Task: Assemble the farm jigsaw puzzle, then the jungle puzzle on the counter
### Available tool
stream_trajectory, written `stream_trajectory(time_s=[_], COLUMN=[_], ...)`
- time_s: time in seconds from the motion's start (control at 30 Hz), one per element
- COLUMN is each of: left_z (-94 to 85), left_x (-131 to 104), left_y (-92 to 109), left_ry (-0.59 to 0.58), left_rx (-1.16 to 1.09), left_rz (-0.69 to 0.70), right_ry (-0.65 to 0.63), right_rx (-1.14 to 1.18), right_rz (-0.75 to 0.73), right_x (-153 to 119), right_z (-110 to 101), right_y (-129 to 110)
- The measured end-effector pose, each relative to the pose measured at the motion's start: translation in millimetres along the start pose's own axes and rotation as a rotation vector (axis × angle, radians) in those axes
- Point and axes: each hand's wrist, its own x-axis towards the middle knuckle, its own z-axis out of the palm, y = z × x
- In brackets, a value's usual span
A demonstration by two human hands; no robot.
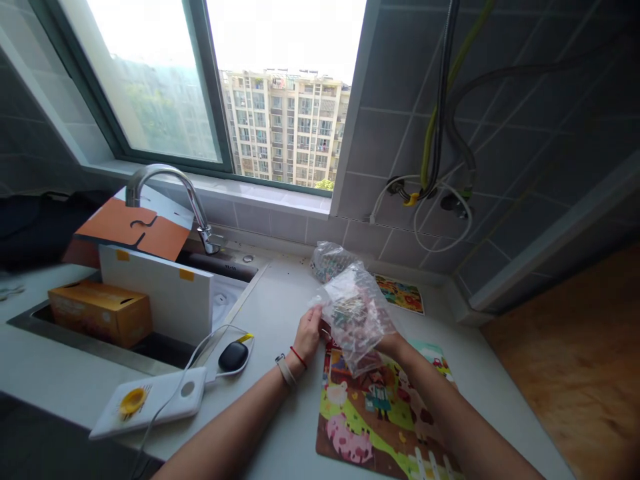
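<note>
A clear crinkled plastic bag (pixel 357 307) hangs over the top of a colourful farm picture board (pixel 380 413) lying on the white counter. My left hand (pixel 309 330) is closed on the bag's left edge, fingers pinched together. My right hand (pixel 390 343) is at the bag's right side, its fingers mostly covered by the plastic, so their grip cannot be made out. Thin pale pieces show through the bag. Just behind it sits another clear bag (pixel 330 259) with small coloured things inside. To its right lies a small colourful picture sheet (pixel 400 293).
At the left, a sink with a curved tap (pixel 193 193) holds an orange box (pixel 100 312) and a white panel (pixel 160 290). A white power strip (pixel 155 403) and black round device (pixel 233 357) lie nearer. Cables (pixel 435 133) hang at the right wall.
</note>
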Motion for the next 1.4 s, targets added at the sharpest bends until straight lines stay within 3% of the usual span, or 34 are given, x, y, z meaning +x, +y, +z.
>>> stream_trajectory(time_s=[0.23, 0.33, 0.47, 0.53, 0.63, 0.77, 0.93, 1.03, 1.13, 1.3, 1.4], left_z=[-4.3, -1.9, -3.2, -6.8, -11.3, -10.9, -11.0, -12.7, -10.4, 0.7, 5.5], left_x=[6, -5, -42, -63, -81, -72, -46, -48, -70, -124, -136], left_y=[2, 13, 26, 31, 39, 60, 79, 74, 55, 11, -2], left_ry=[0.073, 0.091, 0.049, 0.1, 0.239, 0.333, 0.38, 0.348, 0.262, 0.154, 0.131], left_rx=[-0.091, -0.09, -0.055, -0.069, -0.072, -0.094, -0.09, -0.044, 0.02, 0.205, 0.309], left_rz=[-0.001, 0.006, 0.022, 0.059, 0.054, -0.021, -0.071, -0.18, -0.204, -0.05, 0.078], right_ry=[-0.1, -0.092, 0.163, 0.295, 0.349, 0.361, 0.396, 0.368, 0.334, 0.301, 0.277], right_rx=[0.387, 0.564, 0.783, 0.878, 0.986, 1.033, 1.091, 1.095, 1.087, 1.052, 0.917], right_rz=[0.166, 0.237, 0.379, 0.45, 0.478, 0.479, 0.462, 0.453, 0.445, 0.463, 0.415], right_x=[-95, -118, -116, -112, -113, -119, -123, -124, -125, -128, -129], right_z=[-32, -48, -71, -80, -87, -87, -81, -80, -82, -81, -77], right_y=[-35, -33, 7, 34, 65, 81, 79, 77, 75, 72, 70])
